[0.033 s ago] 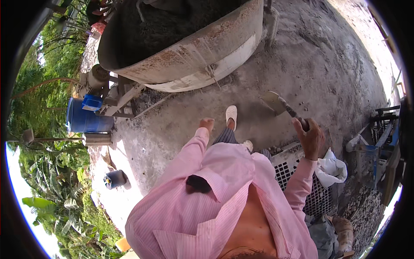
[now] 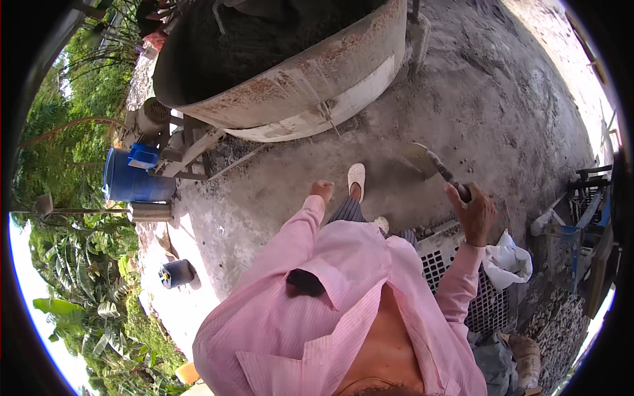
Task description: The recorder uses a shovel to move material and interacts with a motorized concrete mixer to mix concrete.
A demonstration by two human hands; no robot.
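My right hand (image 2: 478, 214) is closed round the dark handle of a trowel (image 2: 419, 160). Its broad rounded metal blade points forward and to the left, over the grey ground. My left hand (image 2: 322, 191) hangs loosely closed in front of my pink sleeve, and nothing shows in it. A few of its fingers are hidden from this angle. Ahead stands a large, round, rust-stained metal tub (image 2: 297, 89) with dark grey material inside. One white clog (image 2: 356, 177) of mine shows on the ground just right of my left hand.
A blue barrel (image 2: 129, 181) stands at the left beside a motor (image 2: 155, 112) and metal supports. Farther down lies a dark bucket (image 2: 177, 273). By my right arm are a perforated crate (image 2: 492, 307) and a white sack (image 2: 507, 264). A blue-grey metal frame (image 2: 574, 228) stands far right.
The view has shifted very slightly. Both hands keep nearly the same pose, and the trowel stays in my right hand.
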